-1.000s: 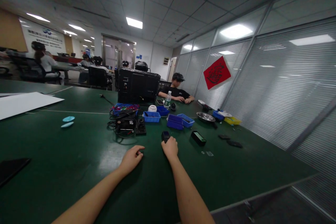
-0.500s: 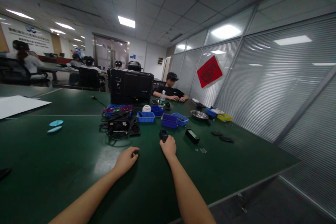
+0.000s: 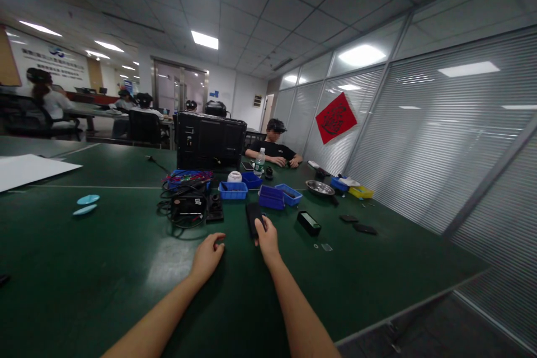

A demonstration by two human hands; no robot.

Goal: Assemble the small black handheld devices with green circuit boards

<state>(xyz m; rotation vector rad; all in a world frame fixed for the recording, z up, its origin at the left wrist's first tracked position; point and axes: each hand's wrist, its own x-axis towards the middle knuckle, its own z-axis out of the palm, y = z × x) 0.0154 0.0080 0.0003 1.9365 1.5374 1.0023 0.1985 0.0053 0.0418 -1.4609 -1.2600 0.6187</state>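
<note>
My right hand (image 3: 267,239) is closed around a black handheld device (image 3: 253,220), longish and box-shaped, whose plain dark side faces me; its exact kind does not show. To the left, my left hand (image 3: 208,257) rests on the green tabletop (image 3: 235,313) with nothing in it, fingers loosely bent and thumb apart. Right of the held device lies an open black case (image 3: 309,222) with a pale greenish inside. A small ring (image 3: 316,246) and a clear flat piece (image 3: 326,247) lie just in front of that case.
Beyond my hands stand blue bins (image 3: 233,190), a purple-blue box (image 3: 271,197), a water bottle (image 3: 259,162) and a black adapter with cables (image 3: 188,206). A metal bowl (image 3: 320,188) and a yellow tray (image 3: 361,192) are at right. Across the table sits another person (image 3: 274,148).
My right hand has turned the black device, so its long plain side now shows instead of its end. My left hand has stayed nearly in place.
</note>
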